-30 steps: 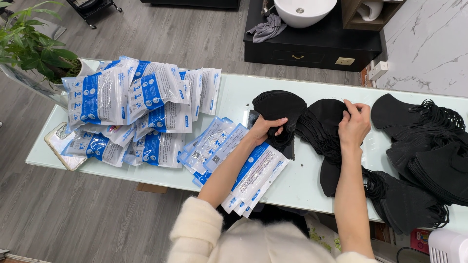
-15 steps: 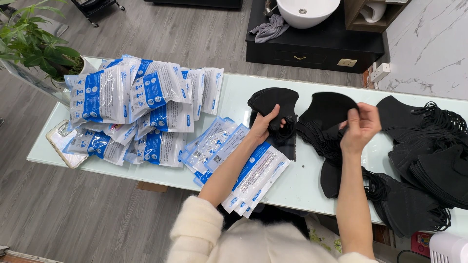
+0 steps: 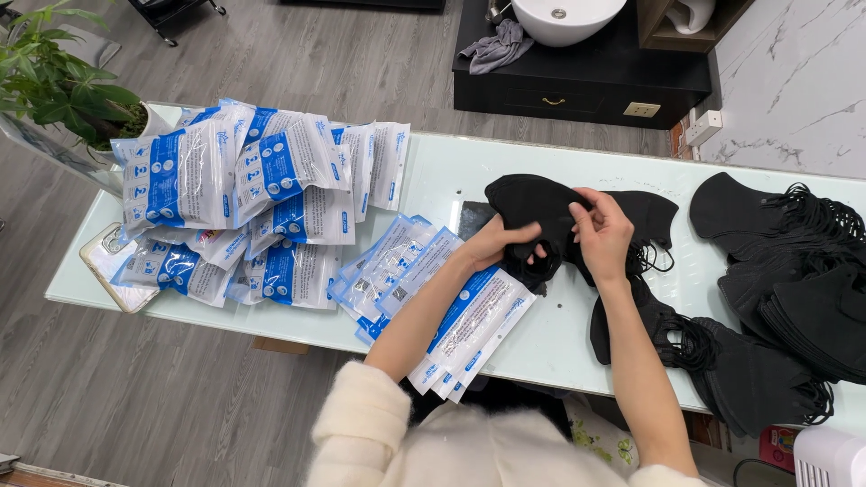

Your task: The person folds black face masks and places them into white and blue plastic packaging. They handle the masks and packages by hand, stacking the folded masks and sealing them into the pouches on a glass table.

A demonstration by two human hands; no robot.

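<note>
Potted plant (image 3: 54, 81), white basin (image 3: 566, 18), grey cloth (image 3: 494, 47).

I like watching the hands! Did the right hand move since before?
Yes. The right hand has slid left along the glass table, off the stack of black masks and toward the left hand, onto the black mask it holds.

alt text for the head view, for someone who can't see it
Left hand and right hand hold a black face mask over a pale glass table; blue-and-white packets are heaped on the left, more black masks on the right.
</note>
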